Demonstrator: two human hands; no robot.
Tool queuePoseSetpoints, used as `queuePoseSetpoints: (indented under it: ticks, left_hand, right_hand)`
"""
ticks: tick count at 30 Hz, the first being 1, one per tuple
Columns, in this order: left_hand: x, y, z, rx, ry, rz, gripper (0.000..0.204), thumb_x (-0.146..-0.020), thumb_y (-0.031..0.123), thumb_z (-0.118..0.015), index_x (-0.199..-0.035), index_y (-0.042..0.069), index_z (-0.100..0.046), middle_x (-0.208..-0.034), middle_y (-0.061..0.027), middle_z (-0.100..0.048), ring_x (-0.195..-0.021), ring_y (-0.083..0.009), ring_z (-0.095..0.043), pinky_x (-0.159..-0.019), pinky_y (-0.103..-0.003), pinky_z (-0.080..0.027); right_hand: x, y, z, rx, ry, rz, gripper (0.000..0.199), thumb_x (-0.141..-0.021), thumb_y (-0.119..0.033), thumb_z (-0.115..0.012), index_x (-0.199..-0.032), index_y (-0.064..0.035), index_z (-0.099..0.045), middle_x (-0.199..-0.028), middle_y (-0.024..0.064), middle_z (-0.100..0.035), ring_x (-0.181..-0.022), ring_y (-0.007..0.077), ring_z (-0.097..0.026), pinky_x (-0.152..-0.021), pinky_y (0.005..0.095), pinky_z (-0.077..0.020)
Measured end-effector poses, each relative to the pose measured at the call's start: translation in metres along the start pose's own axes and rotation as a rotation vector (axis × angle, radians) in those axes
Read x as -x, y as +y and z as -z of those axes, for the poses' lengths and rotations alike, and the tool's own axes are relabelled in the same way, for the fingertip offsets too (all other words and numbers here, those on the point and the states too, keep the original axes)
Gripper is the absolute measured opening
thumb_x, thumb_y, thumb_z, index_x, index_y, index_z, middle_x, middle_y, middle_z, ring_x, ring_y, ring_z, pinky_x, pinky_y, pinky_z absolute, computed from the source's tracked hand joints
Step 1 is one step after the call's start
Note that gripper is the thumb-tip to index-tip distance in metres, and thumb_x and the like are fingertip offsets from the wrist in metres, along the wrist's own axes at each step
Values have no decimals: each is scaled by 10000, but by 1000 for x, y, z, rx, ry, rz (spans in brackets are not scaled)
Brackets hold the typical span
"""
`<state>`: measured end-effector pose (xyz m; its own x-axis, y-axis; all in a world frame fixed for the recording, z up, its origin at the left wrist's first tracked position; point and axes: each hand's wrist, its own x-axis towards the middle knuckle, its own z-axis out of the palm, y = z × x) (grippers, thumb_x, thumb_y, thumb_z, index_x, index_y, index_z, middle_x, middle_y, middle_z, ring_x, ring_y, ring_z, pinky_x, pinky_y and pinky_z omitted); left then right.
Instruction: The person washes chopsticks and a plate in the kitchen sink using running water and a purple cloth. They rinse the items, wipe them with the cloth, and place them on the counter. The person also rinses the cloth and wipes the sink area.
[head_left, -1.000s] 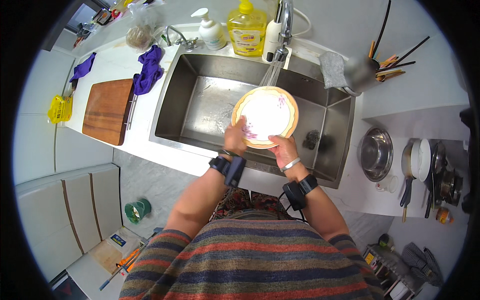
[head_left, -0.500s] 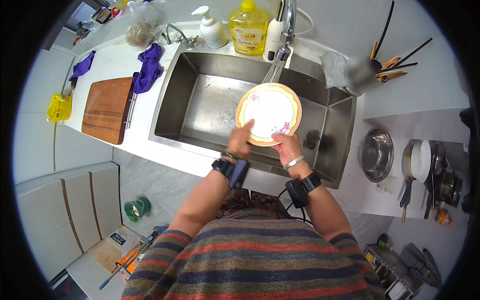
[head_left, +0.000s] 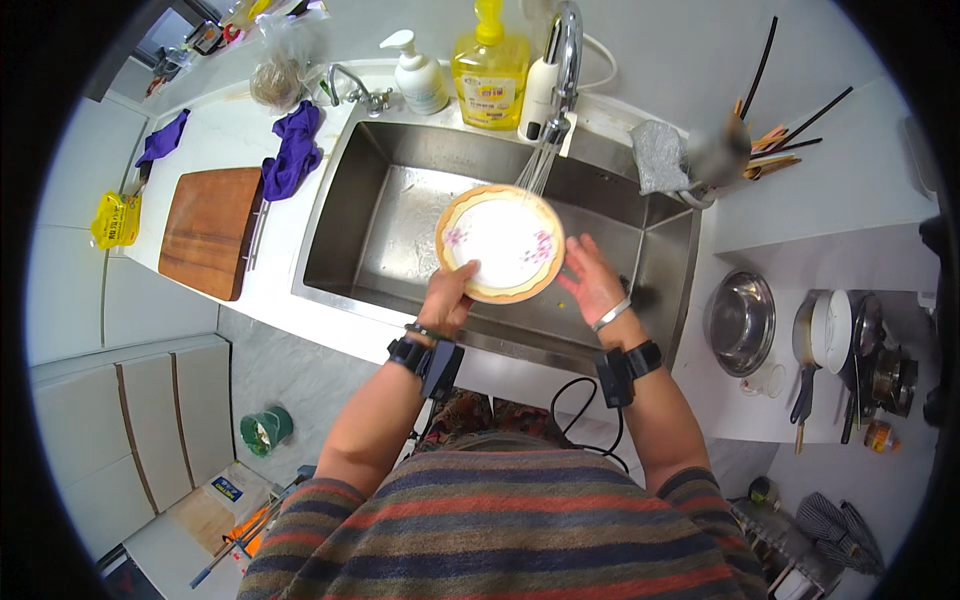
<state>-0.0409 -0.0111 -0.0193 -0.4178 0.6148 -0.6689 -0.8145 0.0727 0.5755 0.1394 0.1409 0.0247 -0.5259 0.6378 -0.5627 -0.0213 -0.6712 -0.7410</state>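
Over the steel sink (head_left: 385, 255) I hold a white plate (head_left: 500, 245) with a yellow-orange rim and pink flowers. My left hand (head_left: 448, 295) grips its lower left edge, thumb on top and fingers underneath. Just off the plate's right edge is my right hand (head_left: 594, 281), fingers spread, holding nothing. Water streams from the chrome faucet (head_left: 556, 128) onto the far part of the plate.
Behind the sink stand a white pump bottle (head_left: 420, 82) and a yellow soap bottle (head_left: 489, 80). A wooden cutting board (head_left: 210, 232) and a purple cloth (head_left: 291, 150) lie on the left counter. To the right are a steel bowl (head_left: 740, 318) and several pans (head_left: 806, 345).
The plate has moved left and toward me, its flowers turned round. My left hand has taken hold of its edge; my right hand has let go and opened.
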Motion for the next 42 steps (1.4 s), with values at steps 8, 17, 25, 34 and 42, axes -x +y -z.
queuePoseSetpoints:
  ticks: [8, 17, 25, 34, 42]
  left_hand:
    - [31, 3, 24, -393, 203, -370, 236, -897, 52, -580, -1111, -47, -560, -1003, -106, -639, -851, -196, -621, -740, -305, -513]
    - [50, 47, 28, -1070, 401, -818, 362, -907, 83, -552, -1268, 57, -532, -1090, -222, -629, -1011, -388, -601, -823, -404, -486]
    - [55, 66, 17, -1071, 355, -1090, 508, -870, -48, -539, -1330, 164, -511, -1205, -193, -591, -1075, -364, -585, -887, -379, -471]
    - [43, 99, 16, -287, 148, -487, 297, -881, 36, -566, -1162, -51, -529, -1029, -102, -639, -866, -194, -644, -767, -306, -512]
    - [46, 164, -36, -23, -165, -417, 363, -879, 39, -586, -1212, -49, -473, -1078, -118, -618, -906, -182, -645, -773, -292, -554]
  right_hand:
    - [-112, -70, -7, -206, 20, -46, 1035, -812, -529, -655, -1501, -94, -18, -1551, 158, -117, -1440, 267, -88, -1121, 536, -137]
    - [-136, -114, -40, -351, -136, -38, 1127, -773, -520, -701, -1472, -14, 23, -1449, 338, -146, -1338, 447, -260, -1117, 511, -216]
    - [-116, -135, -31, 16, -162, -14, 955, -853, -387, -664, -1497, -78, -30, -1452, 273, -216, -1328, 371, -287, -1035, 580, -330]
    - [23, -238, -54, 1131, -158, 409, 348, -859, -201, -630, -1167, -39, -622, -939, 86, -685, -780, 134, -650, -635, 254, -496]
    - [77, -286, -183, 1288, -143, 842, 286, -860, -162, -615, -1114, -37, -657, -882, 62, -682, -758, 114, -624, -617, 230, -471]
